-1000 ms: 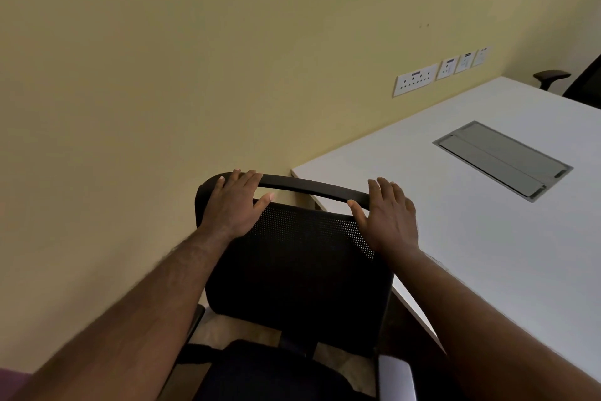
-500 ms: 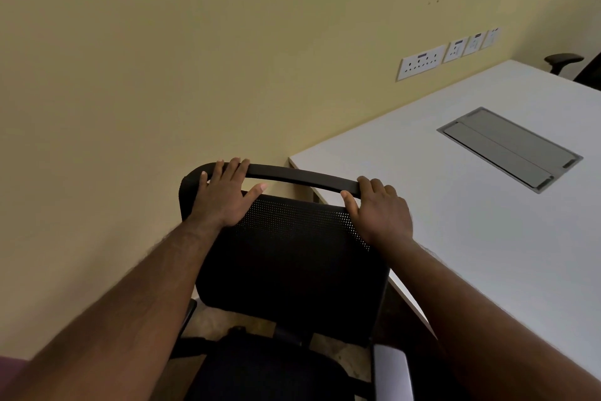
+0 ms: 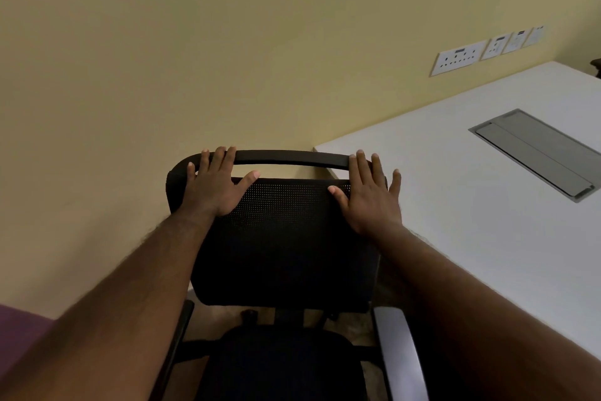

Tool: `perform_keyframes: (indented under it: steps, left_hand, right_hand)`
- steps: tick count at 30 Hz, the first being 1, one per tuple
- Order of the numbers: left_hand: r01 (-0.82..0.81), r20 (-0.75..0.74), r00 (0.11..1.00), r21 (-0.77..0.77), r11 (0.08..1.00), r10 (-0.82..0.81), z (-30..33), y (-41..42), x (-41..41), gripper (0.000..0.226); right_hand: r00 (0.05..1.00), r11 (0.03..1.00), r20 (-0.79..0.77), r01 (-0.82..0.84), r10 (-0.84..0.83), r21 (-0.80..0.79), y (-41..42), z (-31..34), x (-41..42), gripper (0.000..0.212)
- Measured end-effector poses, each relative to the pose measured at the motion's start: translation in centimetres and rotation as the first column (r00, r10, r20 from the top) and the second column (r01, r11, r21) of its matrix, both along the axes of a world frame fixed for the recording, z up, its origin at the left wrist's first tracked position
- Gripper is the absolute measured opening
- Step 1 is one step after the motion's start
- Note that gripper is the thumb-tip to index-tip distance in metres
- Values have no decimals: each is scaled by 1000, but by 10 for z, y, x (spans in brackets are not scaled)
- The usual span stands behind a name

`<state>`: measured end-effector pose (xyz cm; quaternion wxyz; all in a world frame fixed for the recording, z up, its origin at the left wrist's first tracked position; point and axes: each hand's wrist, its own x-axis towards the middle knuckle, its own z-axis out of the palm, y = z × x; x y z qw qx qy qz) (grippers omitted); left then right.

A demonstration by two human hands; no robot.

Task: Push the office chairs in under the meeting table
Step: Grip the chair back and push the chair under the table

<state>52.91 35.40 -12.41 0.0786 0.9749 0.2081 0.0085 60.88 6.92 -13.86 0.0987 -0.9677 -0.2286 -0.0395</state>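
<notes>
Black mesh chair [image 3: 283,238] under two flat palms, beside the white surface [image 3: 471,222], not yet tucked under.

Left grip [image 3: 216,187] and right grip [image 3: 370,196] released, fingers straight, pressing the backrest top just below its curved bar. Seat and armrests below the grips, outside the surface's edge to the right; pushing in left to do. Perforated fabric, dark frame.

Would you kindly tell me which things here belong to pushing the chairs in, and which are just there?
Job: chair, table, left hand, right hand, both flat on the backrest.
Not part of it: wall sockets, cable hatch.
</notes>
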Motion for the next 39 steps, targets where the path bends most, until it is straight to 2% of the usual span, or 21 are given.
perform_keyframes:
  steps: [8,13,30,34,39]
  left_hand:
    - [-94,-40,995,7,996,95,5,40,-44,95]
    - [-143,-59,988,18,990,144,6,58,-72,102]
    - [-211,-66,975,10,977,211,9,88,-162,100]
    - [-238,-51,970,10,971,238,8,95,-187,100]
    - [-245,-27,969,25,969,246,5,99,-213,100]
  right_hand:
    - [997,997,-17,-69,69,28,35,10,-31,85]
    - [996,996,11,-85,85,36,53,24,-52,85]
    - [983,981,44,-183,181,63,117,36,-133,85]
    - [978,971,-14,-206,210,120,155,34,-153,85]
    - [971,961,-170,-122,167,249,199,29,-172,89]
